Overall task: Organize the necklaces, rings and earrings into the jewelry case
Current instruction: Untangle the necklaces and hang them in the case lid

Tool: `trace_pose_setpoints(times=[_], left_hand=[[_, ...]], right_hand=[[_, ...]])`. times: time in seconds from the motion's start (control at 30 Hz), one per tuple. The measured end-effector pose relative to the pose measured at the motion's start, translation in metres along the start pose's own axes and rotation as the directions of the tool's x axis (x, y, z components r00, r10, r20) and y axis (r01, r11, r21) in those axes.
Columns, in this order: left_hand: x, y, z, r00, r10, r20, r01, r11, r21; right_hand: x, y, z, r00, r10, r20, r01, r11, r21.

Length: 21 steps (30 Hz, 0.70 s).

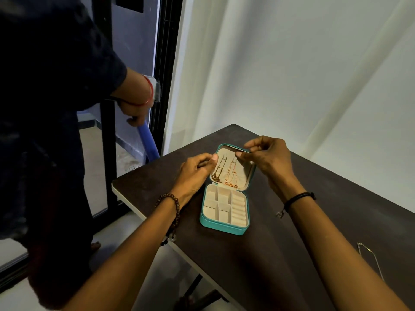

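A teal jewelry case (207, 223) lies open on the dark table (280, 254), its cream lid (243, 176) tipped back. Two gold necklaces hang in the lid: a darker one (219, 170) on the left and a rose-gold one (231, 173) beside it. My left hand (195, 170) holds the lid's left edge, thumb on the rim. My right hand (267, 157) pinches the top of the rose-gold necklace near the lid's upper hooks. The tray's compartments (224, 208) look empty. A thin silver chain (370, 259) lies on the table at the right.
Another person in dark clothes (51, 108) stands at the left, close to the table's left corner, one hand gripping a blue pole (149, 142). A dark door frame (166, 63) stands behind, and a white wall runs along the table's far side.
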<state>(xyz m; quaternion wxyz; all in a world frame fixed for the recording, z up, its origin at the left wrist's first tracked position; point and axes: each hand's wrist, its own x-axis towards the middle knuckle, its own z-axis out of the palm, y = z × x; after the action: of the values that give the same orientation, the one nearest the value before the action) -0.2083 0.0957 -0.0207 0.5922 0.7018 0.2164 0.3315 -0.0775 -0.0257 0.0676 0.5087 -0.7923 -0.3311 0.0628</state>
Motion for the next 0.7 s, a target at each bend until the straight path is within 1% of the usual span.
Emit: trace_pose_setpoints(times=[0.27, 0.37, 0.43, 0.5, 0.6, 0.67, 0.7], left_hand=[[-0.003, 0.004, 0.002, 1.0, -0.019, 0.015, 0.02, 0.999, -0.03], [-0.004, 0.006, 0.002, 1.0, -0.009, 0.017, 0.01, 0.999, -0.037], [-0.004, 0.006, 0.002, 1.0, -0.013, 0.017, 0.014, 0.999, -0.034], [-0.003, 0.005, 0.002, 1.0, -0.016, 0.017, 0.016, 0.999, -0.037], [-0.003, 0.003, 0.001, 1.0, 0.002, 0.015, -0.002, 1.0, -0.013], [-0.002, 0.002, 0.001, 1.0, 0.004, 0.018, -0.005, 1.0, 0.018], [-0.002, 0.001, 0.0, 1.0, 0.007, 0.013, -0.007, 0.999, 0.044]], right_hand=[[-0.01, 0.004, -0.003, 0.997, -0.076, -0.011, 0.075, 0.997, -0.029], [-0.017, 0.005, -0.003, 0.985, -0.165, -0.051, 0.158, 0.98, -0.117], [-0.023, 0.006, 0.001, 0.97, -0.237, -0.052, 0.224, 0.958, -0.18], [-0.027, 0.007, 0.006, 0.958, -0.286, -0.005, 0.277, 0.932, -0.235], [-0.03, 0.008, 0.016, 0.921, -0.364, 0.14, 0.39, 0.836, -0.387], [-0.032, 0.008, 0.021, 0.901, -0.379, 0.213, 0.435, 0.779, -0.453], [-0.033, 0.009, 0.023, 0.898, -0.379, 0.225, 0.441, 0.761, -0.476]])
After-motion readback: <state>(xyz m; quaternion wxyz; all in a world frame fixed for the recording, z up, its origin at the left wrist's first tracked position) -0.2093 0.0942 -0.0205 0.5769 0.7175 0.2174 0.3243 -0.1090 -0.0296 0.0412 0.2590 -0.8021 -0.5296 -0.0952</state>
